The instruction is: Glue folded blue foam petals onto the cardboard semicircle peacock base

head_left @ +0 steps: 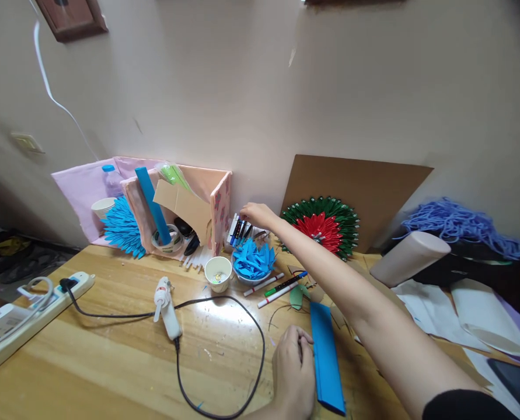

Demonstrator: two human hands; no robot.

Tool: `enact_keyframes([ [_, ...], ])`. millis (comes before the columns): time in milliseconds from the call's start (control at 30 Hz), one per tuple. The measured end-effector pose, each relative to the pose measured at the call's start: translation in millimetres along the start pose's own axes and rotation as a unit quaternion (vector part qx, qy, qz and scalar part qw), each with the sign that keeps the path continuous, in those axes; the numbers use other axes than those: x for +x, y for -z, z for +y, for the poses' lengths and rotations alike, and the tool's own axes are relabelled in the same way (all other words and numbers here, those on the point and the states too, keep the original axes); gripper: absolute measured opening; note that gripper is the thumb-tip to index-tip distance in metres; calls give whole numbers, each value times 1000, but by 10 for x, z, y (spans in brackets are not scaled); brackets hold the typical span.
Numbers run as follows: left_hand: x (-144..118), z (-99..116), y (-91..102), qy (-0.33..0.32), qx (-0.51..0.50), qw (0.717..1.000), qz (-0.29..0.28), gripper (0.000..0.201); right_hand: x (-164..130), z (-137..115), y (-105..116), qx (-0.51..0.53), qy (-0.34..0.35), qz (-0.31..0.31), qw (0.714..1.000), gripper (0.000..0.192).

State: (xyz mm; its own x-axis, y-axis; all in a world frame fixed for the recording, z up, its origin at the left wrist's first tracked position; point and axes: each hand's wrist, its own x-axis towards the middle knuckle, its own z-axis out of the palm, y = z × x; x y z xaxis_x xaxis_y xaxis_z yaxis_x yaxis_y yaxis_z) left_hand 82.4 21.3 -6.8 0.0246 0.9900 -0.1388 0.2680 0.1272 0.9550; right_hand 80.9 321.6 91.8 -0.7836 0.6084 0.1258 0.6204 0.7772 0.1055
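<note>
My right hand (256, 214) reaches far across the wooden table to a pack of markers (237, 230) leaning against the wall, its fingers on the tops of the markers. My left hand (292, 367) rests near the front edge of the table, fingers bent against the left edge of a long blue foam strip (326, 356) that lies flat. A bowl of blue paper pieces (253, 261) sits just in front of the marker pack. Loose markers (281, 287) lie beside the bowl.
A white glue gun (167, 306) lies mid-table, its black cord looping to a power strip (32, 312) at the left. A paper cup (218, 273), a pink cardboard organizer (178, 210), a red-green paper rosette (323, 224), brown cardboard (365, 181), purple yarn (456, 224) and white paper (439, 303) surround the work area.
</note>
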Motion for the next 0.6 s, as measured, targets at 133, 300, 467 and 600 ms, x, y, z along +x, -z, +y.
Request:
enact_keyframes([
  [133,10,-2,-2,4,6,1000,1,22,9,-30,-29,13,15,-13,1000,25],
  [300,34,-24,-19,3,17,1000,-5,23,144,-255,-126,17,66,-45,997,28],
  [467,36,-45,-38,2,22,1000,-7,24,253,-398,-117,-3,95,-65,993,19],
  [600,30,-21,-19,6,21,1000,-5,22,262,-423,-80,-18,117,-71,990,18],
])
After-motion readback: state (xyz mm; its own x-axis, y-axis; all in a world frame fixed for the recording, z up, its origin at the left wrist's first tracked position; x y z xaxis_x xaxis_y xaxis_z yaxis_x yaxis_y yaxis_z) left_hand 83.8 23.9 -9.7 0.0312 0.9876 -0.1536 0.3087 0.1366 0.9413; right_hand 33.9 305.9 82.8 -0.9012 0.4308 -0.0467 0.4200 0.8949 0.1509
